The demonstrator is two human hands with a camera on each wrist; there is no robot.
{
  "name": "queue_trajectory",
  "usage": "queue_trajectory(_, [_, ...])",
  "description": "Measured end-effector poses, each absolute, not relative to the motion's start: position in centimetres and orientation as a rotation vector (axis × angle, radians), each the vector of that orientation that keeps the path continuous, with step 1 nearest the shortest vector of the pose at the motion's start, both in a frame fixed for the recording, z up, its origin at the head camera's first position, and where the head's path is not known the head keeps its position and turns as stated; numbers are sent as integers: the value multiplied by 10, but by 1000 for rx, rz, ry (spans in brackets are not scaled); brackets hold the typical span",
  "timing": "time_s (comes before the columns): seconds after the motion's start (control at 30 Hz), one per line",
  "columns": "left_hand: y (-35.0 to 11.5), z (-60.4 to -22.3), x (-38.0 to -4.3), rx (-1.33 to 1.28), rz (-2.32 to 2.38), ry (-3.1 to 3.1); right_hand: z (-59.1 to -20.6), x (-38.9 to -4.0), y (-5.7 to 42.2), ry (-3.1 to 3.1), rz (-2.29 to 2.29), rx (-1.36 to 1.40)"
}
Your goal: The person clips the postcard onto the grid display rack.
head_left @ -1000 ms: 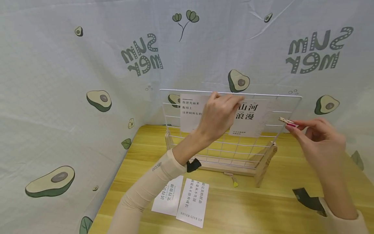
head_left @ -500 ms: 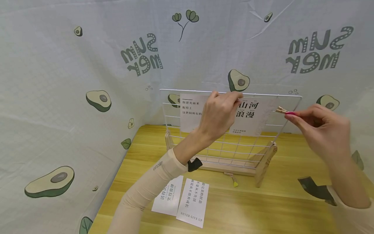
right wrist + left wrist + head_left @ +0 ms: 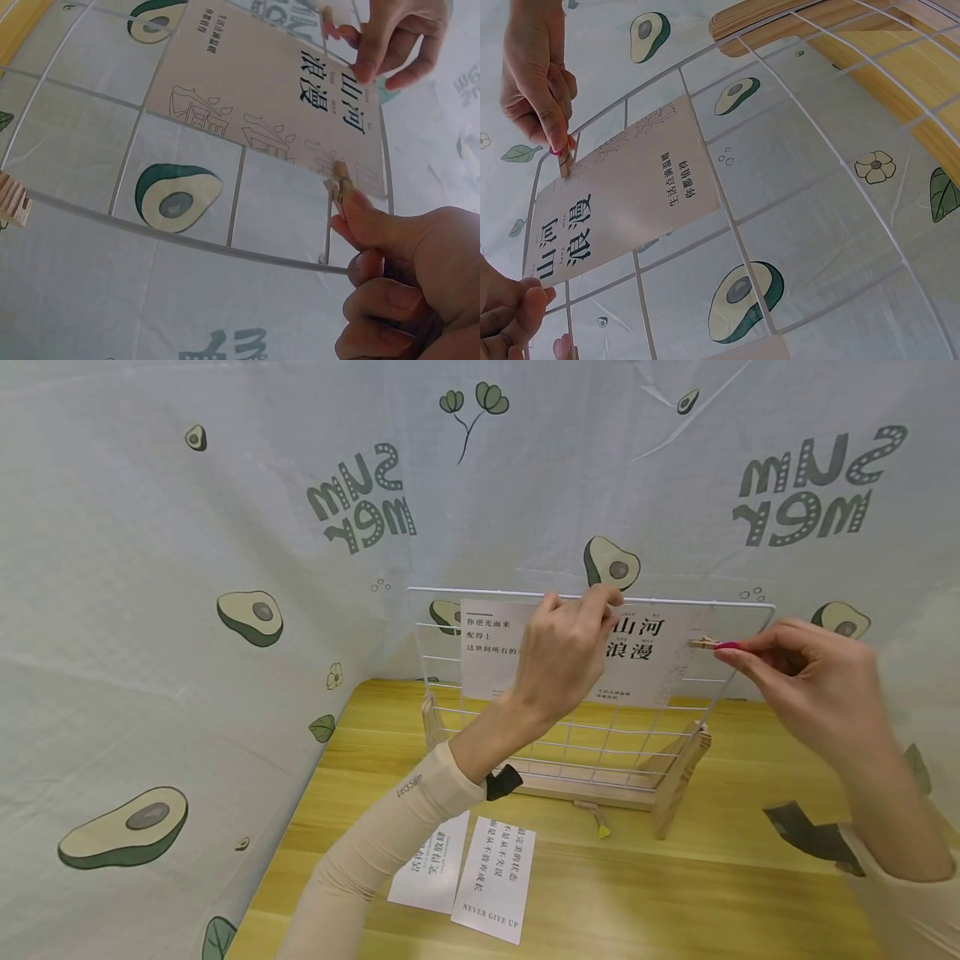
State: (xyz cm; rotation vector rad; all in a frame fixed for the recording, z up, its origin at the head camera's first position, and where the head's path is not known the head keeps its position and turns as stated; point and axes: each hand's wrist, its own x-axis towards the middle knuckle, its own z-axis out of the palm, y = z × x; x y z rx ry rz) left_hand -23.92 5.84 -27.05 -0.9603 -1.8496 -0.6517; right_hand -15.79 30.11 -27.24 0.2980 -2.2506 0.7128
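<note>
From my remote station I list, nearest first:

Item: two pale sleeves [image 3: 382,852], one on each forearm.
Item: two loose printed cards [image 3: 495,885], side by side on the wood-grain surface [image 3: 637,893]; the sleeve partly covers the left one.
Item: one clip with a yellow heart [image 3: 597,818], lying on the surface just in front of the wooden stand [image 3: 678,785].
Item: left hand [image 3: 566,647], at the top of the white wire grid [image 3: 510,592], pinching the upper edge of the lettered card [image 3: 633,672].
Item: right hand [image 3: 821,681], gripping a small wooden clothespin [image 3: 702,644] between thumb and finger.
Item: the clothespin, its tip at the lettered card's right edge; whether it bites there I cannot tell.
Item: the lettered card, upright against the grid's right half.
Item: a second text card [image 3: 491,647] on the grid's left half, partly hidden behind the left hand.
Item: white cloth [image 3: 525,485] behind everything, printed with avocados and mirrored lettering.
</note>
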Motion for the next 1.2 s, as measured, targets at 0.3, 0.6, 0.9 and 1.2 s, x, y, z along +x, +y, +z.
queue_trajectory(0.3, [59, -271, -239, -930, -629, -1842, -266, -161, 299, -2309, 636, 294])
queue_trajectory(0.6, [58, -273, -240, -919, -615, -1824, -264, -158, 294, -2375, 762, 145])
queue_trajectory(0.9, [58, -273, -235, -928, -619, -1793, -269, -155, 290, -2249, 871, -27])
queue_trajectory(1.2, [50, -274, -230, -890, -543, -1747, -274, -153, 289, -2235, 774, 8])
